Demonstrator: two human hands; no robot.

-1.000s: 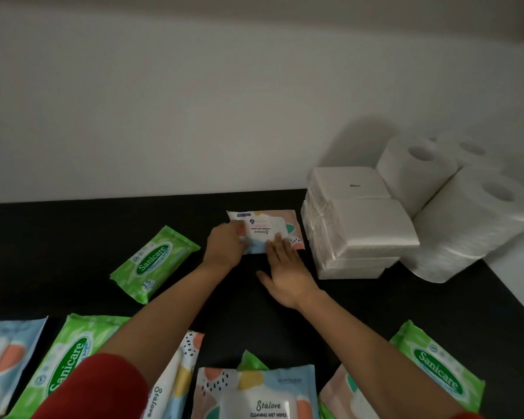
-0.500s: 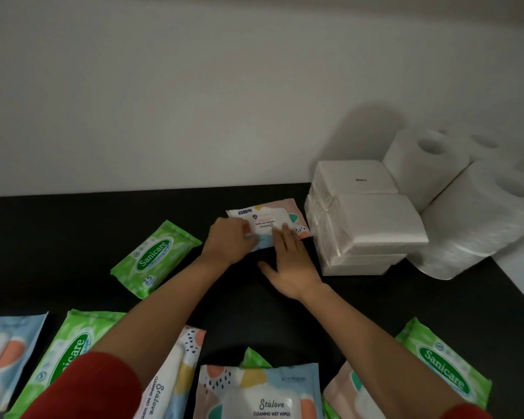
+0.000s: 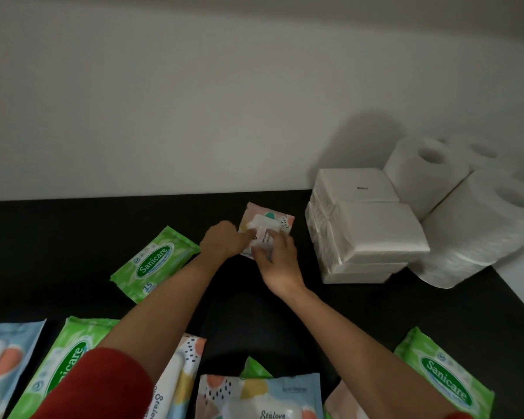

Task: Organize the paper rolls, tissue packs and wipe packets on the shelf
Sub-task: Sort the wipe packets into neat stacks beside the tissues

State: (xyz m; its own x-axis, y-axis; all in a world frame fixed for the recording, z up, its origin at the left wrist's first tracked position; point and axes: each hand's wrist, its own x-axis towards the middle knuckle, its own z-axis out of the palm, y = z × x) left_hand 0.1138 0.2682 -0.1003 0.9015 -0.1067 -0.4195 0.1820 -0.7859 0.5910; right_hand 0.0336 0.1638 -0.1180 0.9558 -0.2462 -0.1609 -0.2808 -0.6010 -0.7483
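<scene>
Near the centre of the frame, both hands work on a small pastel-patterned soft wipe packet [image 3: 266, 226] lying on the black shelf surface [image 3: 73, 231]. A second ago this packet lay with its long side across the frame; now it is turned so that its long side runs roughly toward the white back wall [image 3: 194, 101], one corner pointing up-left. The left hand [image 3: 224, 241] has its fingers curled, the fingertips pressing the packet's left edge. The right hand [image 3: 277, 264], which lay flat and spread on the shelf before, now has its fingers bent and pinching the packet's lower end.

Just right of the packet, apart from it, stands a stack of white plastic-wrapped tissue packs [image 3: 366, 228], unmoved. Behind it, in the right part of the frame, stand white paper rolls [image 3: 427, 173] upright against the wall.

Left of the hands lies a small green Sanicare wipe packet [image 3: 153, 264], tilted, where it was before. Along the bottom edge lie larger packets: a green Sanicare one [image 3: 70, 361] at lower left, a pale blue Stalove one [image 3: 260, 397] at bottom centre, and another green Sanicare one [image 3: 445, 379] at lower right. A red sleeve [image 3: 97, 385] covers the left upper arm.
</scene>
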